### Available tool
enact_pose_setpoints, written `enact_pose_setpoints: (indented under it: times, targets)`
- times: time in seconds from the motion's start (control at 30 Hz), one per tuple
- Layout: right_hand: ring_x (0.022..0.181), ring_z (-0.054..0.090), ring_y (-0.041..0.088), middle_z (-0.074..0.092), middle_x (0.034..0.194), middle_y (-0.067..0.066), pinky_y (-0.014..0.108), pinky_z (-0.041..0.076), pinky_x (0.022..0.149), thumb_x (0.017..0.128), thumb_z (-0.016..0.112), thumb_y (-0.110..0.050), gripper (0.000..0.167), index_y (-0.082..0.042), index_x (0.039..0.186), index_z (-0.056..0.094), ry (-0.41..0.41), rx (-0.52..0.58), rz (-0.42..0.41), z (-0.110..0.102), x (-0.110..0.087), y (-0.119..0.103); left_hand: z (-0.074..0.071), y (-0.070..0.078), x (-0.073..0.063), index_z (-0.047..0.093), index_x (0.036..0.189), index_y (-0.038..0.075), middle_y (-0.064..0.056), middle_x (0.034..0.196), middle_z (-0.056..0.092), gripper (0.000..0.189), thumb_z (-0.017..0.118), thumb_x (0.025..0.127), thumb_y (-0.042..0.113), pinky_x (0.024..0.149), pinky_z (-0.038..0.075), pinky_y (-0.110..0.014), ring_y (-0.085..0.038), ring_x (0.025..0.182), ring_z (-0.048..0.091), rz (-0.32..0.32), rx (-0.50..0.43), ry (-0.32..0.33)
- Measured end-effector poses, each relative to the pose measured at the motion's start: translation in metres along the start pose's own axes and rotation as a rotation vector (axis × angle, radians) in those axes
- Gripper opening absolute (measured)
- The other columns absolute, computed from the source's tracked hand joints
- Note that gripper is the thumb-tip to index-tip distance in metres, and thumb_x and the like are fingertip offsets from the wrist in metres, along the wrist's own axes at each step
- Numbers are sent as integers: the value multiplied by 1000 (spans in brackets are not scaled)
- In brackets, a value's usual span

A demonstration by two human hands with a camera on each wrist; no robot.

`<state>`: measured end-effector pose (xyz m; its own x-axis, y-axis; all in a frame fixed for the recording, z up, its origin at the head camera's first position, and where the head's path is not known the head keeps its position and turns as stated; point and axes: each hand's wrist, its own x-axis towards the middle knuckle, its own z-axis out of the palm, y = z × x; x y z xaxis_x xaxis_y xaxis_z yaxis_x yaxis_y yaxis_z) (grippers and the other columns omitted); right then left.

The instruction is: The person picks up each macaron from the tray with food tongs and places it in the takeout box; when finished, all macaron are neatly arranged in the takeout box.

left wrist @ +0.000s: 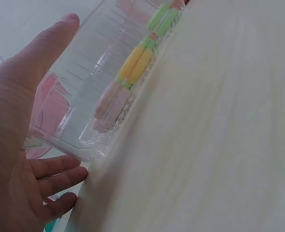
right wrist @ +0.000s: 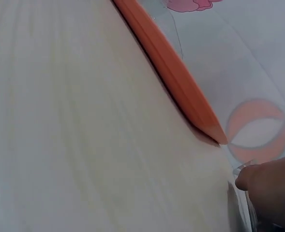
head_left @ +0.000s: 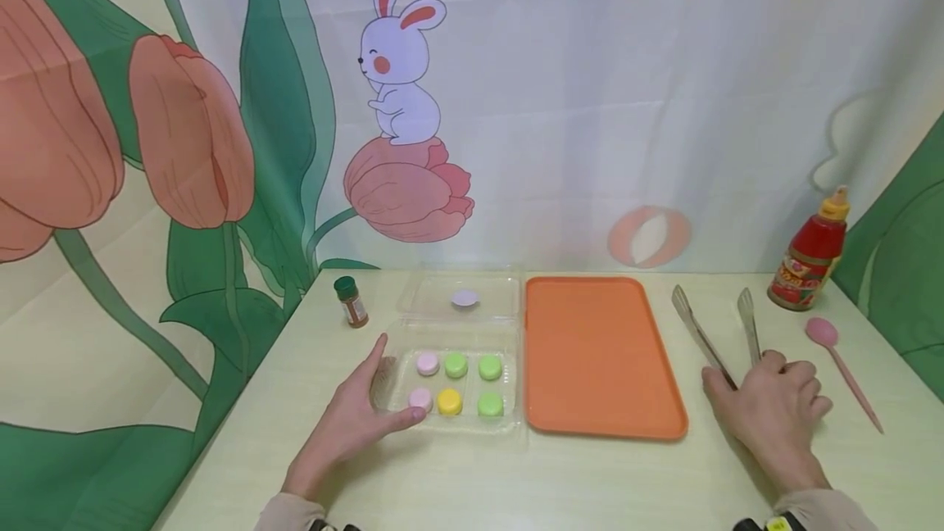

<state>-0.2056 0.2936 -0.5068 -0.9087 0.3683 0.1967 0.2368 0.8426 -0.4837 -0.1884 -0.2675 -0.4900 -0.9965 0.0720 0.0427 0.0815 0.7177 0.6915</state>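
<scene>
A clear plastic box with its lid folded back holds several macarons: pink, green and yellow. At the box's left end is my left hand, its thumb reaching past the front corner and its fingers spread along the side. The left wrist view shows the thumb near the box's upper edge and the fingers by its lower corner. Over on the right, my right hand grips metal tongs, whose two arms stand apart and point away from me.
An orange tray lies between the box and the tongs. At the back right stands a red sauce bottle, with a pink spoon in front of it. A green-capped spice jar is at the back left. A printed curtain hangs behind.
</scene>
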Motion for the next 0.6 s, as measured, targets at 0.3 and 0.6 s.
enact_pose_setpoints:
  times: [0.3, 0.6]
  targets:
    - [114, 44, 61, 41, 132, 43, 76, 32, 95, 91, 86, -42, 89, 12, 151, 49, 171, 126, -148, -8, 5, -54, -20, 10, 1, 18, 181, 22, -18, 177, 29, 120, 90, 91, 55, 122, 43, -71, -41, 155, 49, 91, 21, 91]
    - [118, 58, 49, 41, 149, 34, 63, 55, 90, 102, 77, -43, 81, 0, 162, 44, 30, 380, -265, -11, 4, -119, -43, 26, 31, 18, 180, 16, -19, 176, 34, 121, 88, 91, 59, 119, 45, -73, -42, 154, 50, 199, 67, 147]
